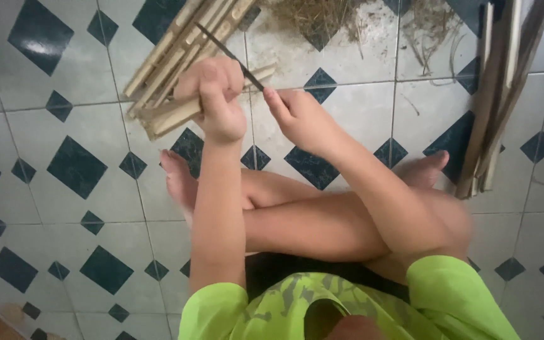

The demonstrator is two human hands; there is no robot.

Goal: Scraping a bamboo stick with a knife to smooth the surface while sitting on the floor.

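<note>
I sit cross-legged on a tiled floor with both hands raised in front of my knees. My left hand (218, 94) is closed in a fist around a thin dark strip (221, 47) that slants up and to the left. My right hand (297, 119) pinches the strip's lower end between its fingertips. Behind my left hand lies a pale split bamboo piece (168, 116); whether the fist touches it I cannot tell. A bundle of bamboo slats (177, 44) lies just beyond it.
Dry fibres and shavings (322, 19) are scattered at the top of the floor. A second bundle of darker bamboo slats (495, 107) lies at the right, beside my foot (426, 167). The floor is white tile with dark diamonds (77, 167).
</note>
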